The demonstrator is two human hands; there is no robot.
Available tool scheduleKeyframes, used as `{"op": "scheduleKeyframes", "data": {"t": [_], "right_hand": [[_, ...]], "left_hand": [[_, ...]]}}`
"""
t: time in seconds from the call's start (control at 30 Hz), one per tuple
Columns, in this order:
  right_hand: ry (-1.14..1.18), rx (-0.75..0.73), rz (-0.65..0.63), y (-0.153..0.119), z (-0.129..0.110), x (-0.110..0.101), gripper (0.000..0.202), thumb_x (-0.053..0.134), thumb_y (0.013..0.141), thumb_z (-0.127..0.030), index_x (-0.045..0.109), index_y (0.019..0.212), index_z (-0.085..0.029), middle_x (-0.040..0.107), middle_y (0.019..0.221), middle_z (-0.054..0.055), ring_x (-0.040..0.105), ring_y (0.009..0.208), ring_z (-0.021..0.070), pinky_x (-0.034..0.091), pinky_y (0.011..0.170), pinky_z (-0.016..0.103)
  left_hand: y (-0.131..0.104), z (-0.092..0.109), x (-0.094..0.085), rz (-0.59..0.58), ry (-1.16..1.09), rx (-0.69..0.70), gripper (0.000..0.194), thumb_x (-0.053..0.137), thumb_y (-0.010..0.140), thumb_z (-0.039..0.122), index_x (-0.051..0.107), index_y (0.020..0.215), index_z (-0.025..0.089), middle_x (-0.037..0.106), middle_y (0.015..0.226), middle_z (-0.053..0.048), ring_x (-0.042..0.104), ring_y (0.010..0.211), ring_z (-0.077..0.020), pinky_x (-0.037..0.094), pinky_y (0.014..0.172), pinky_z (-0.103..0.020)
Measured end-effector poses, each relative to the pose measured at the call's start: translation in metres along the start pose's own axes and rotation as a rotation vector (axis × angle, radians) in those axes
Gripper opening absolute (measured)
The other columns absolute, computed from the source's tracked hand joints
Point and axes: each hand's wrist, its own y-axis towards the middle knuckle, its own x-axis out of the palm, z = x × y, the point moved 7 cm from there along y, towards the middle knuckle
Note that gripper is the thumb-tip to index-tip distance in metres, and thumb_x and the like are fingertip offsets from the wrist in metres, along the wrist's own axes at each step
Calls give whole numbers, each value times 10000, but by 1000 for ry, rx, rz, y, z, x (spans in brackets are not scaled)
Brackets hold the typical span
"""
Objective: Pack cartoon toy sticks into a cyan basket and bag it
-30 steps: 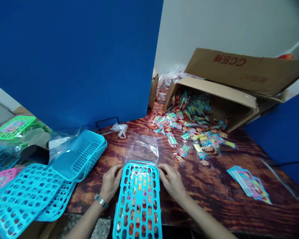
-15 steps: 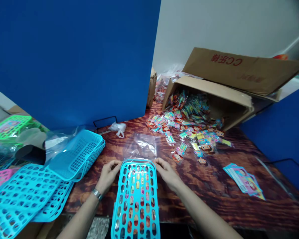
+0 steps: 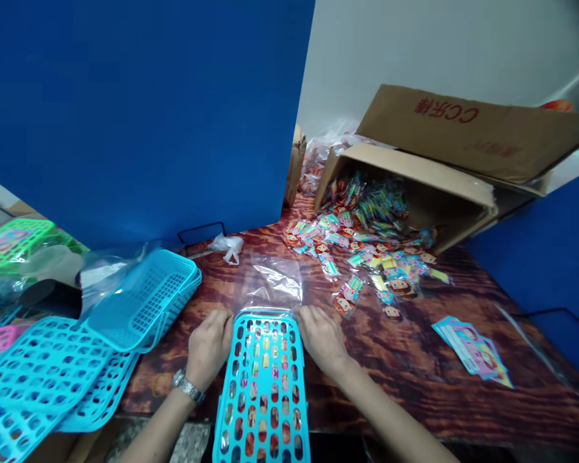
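A light-blue plastic basket (image 3: 266, 392) with a slotted lid lies lengthwise before me, its near end past the bottom of the view. Small colourful packets show through the slots. Beyond its far end spreads a clear plastic bag (image 3: 273, 280), flat and shiny on the table. My left hand (image 3: 211, 341) is closed at the basket's far left corner, with fingers curled on the bag's edge. At the far right corner my right hand (image 3: 322, 337) is closed in the same way. Both hands' fingertips are partly hidden, and the bag's edge there is hard to see.
To the left are stacked blue baskets (image 3: 145, 299) and loose slotted lids (image 3: 43, 366). An open cardboard box (image 3: 415, 167) lies at the back right, with small packets (image 3: 352, 289) spilling from it. Printed cards (image 3: 473, 350) lie at right. A blue partition (image 3: 139, 116) stands behind.
My fingers, straighter before, have curled in at the basket's far corners. The bag beyond lies flatter. The basket has hardly moved.
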Motion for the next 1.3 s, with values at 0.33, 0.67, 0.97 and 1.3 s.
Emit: {"op": "scheduleKeyframes", "data": {"t": [0.33,0.67,0.97,1.3], "right_hand": [[58,-318,117,-39,-14,-20,246,396,927,-129,635,945,-187,640,775,49,571,711,151,458,695,269],[243,-544,51,-82,-42,-42,274,397,919,-110,585,1115,-146,667,879,97,604,836,184,519,764,314],[822,343,-119,-79,15,10,315,450,915,-380,510,1176,-214,675,924,68,653,816,183,538,752,322],[1368,736,-329,-78,-15,59,602,405,837,-669,599,1175,-210,579,1270,83,481,1226,261,338,1060,440]], "left_hand": [[-44,11,-8,24,277,404,174,415,897,169,583,930,195,650,870,-60,620,795,-163,471,742,-247],[-98,-8,-9,61,176,423,194,461,854,101,575,984,190,658,895,-71,628,823,-170,483,746,-246],[-98,-49,0,-72,-595,-450,302,588,808,452,597,964,195,666,900,-55,647,815,-205,517,718,-294],[-70,-15,40,-314,-1006,-749,551,600,772,566,614,1163,178,594,1263,-98,499,1225,-295,359,1060,-420]]}}
